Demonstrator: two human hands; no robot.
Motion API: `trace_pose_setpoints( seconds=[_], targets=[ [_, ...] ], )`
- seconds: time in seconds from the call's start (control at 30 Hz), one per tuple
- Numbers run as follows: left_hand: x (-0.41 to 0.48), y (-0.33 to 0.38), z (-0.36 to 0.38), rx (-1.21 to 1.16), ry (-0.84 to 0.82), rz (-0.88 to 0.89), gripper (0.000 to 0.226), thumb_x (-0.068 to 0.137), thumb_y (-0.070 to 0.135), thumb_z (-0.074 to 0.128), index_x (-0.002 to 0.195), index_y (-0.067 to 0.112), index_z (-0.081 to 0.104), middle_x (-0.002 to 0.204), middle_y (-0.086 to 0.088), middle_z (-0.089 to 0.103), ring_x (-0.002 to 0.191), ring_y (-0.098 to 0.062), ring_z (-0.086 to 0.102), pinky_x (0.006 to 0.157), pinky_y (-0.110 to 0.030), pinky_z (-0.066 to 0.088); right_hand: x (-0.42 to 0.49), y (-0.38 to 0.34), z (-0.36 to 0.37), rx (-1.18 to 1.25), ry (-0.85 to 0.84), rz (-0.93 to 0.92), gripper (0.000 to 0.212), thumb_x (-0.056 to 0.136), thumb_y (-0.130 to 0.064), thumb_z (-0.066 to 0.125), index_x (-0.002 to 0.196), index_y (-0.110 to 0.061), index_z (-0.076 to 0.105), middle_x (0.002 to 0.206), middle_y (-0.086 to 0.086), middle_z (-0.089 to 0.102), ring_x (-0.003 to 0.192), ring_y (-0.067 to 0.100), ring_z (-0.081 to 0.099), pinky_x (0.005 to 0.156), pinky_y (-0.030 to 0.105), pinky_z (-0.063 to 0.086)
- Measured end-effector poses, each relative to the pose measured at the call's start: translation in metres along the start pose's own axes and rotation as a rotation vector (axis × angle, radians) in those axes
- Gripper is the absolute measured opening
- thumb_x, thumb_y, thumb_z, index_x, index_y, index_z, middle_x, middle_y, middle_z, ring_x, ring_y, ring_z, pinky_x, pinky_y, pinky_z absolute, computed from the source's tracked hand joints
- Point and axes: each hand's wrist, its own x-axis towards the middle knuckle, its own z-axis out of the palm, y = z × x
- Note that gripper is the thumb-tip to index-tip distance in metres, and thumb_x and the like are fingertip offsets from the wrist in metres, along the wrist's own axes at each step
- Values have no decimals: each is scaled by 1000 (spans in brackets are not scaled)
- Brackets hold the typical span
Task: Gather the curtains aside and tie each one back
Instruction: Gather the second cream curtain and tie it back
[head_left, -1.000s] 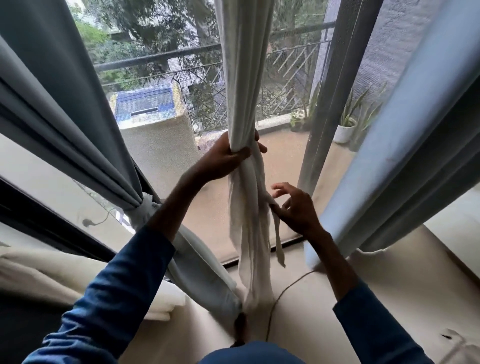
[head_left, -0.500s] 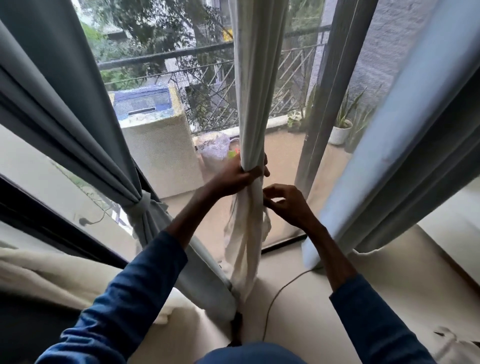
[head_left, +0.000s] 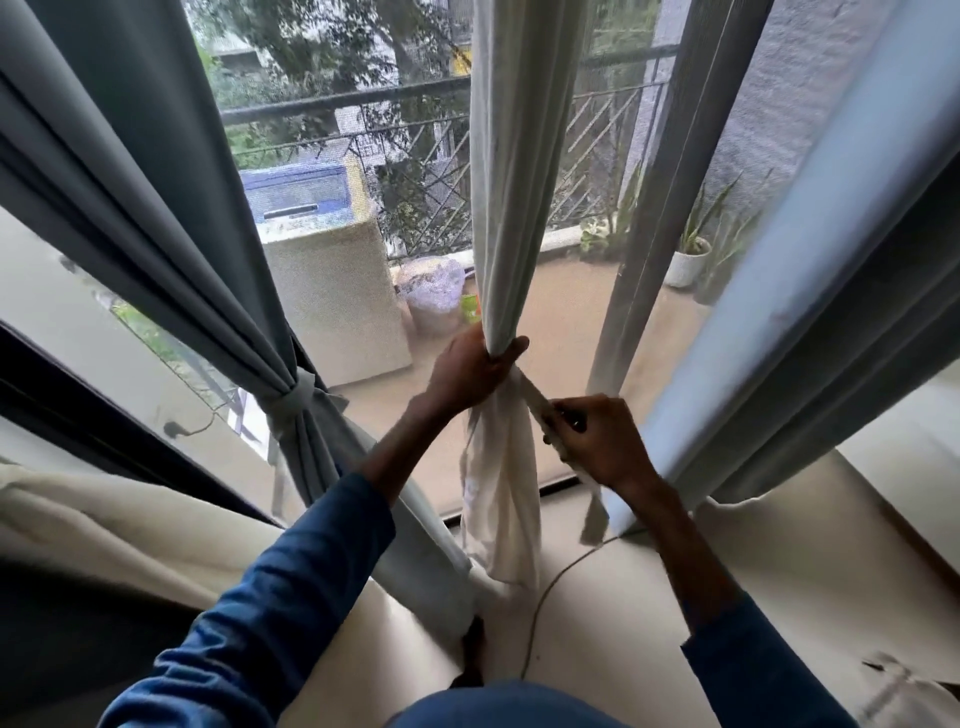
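Observation:
A white sheer curtain (head_left: 511, 171) hangs bunched in the middle of the glass door. My left hand (head_left: 470, 371) grips the bunch at waist height. My right hand (head_left: 597, 441) grips a white fabric tie strip (head_left: 532, 395) that runs taut from the bunch down to the right; its loose end dangles below my wrist. On the left, a grey curtain (head_left: 156, 208) is gathered and bound by a grey tie-back (head_left: 293, 397). On the right, another grey curtain (head_left: 810, 291) hangs loose to the floor.
A thin cable (head_left: 550, 582) trails across the cream floor (head_left: 675, 623) below the sheer curtain. A dark door frame post (head_left: 660, 208) stands right of it. Outside on the balcony are a covered appliance (head_left: 322, 275), a plastic bag and potted plants (head_left: 688, 265).
My right hand has pulled the tie strip out to the right and down, drawing it taut. My left hand has kept its grip on the bunched curtain. The view shifted slightly upward.

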Motion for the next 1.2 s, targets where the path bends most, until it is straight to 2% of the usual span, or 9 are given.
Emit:
trace_pose_setpoints(
  seconds=[0.13,0.3,0.47,0.6,0.77,0.93,1.0,1.13,1.2],
  targets=[
    [4,11,5,289,67,-51,49,94,59,48,112,15,58,110,-15,63,100,-38,63,74,-42,51,-16,-31,37,-240,-76,-52,27,98,-29,58,118,-19,73,91,19,75,90,39,69,77,44,54],
    [8,20,3,568,-92,-42,60,96,63,39,132,15,49,118,-16,66,105,-37,64,82,-42,50,-19,-63,57,-289,-44,-213,17,98,-20,54,103,-7,66,78,21,71,74,45,68,61,43,54],
    [18,18,-11,551,-322,-128,78,92,57,58,145,7,31,135,-18,57,114,-37,63,94,-45,52,-20,-72,68,-318,-76,-234,17,95,-14,53,108,-10,63,78,18,71,75,42,68,60,39,51],
    [18,9,-13,340,-498,-155,74,81,35,80,133,2,37,122,-18,57,98,-35,69,81,-48,60,-20,-67,80,-199,-101,-172,30,92,-7,50,120,-9,61,82,16,69,80,40,66,62,38,46],
    [21,-4,-22,383,-565,-5,59,75,20,82,123,3,52,125,-17,57,111,-32,60,93,-42,53,-21,-57,75,74,-271,-161,65,84,4,58,147,-7,49,146,10,55,132,20,52,110,25,41],
    [21,-14,-32,365,-636,92,44,79,8,77,119,-1,61,123,-18,58,110,-32,58,89,-39,53,-7,-23,54,256,132,139,26,80,-9,78,104,-18,78,100,-7,76,89,8,70,72,38,61],
    [20,-13,-36,363,-667,135,42,80,7,76,119,0,64,118,-11,57,106,-25,57,85,-29,49,4,-9,48,201,231,132,49,71,-20,89,115,-18,68,112,-8,70,100,11,65,76,36,59],
    [19,-8,-36,189,-780,157,39,79,-12,70,118,-6,63,106,-5,57,98,-15,53,80,-21,45,31,7,57,225,-52,136,123,56,-44,97,154,-16,28,152,-4,45,134,7,45,106,26,42],
    [17,-6,-33,141,-779,179,36,80,-13,71,115,-9,62,102,-8,57,96,-17,51,79,-24,44,42,3,71,290,-112,189,116,52,-43,98,148,-22,36,136,-14,59,119,-8,55,95,15,48]
  ],
)
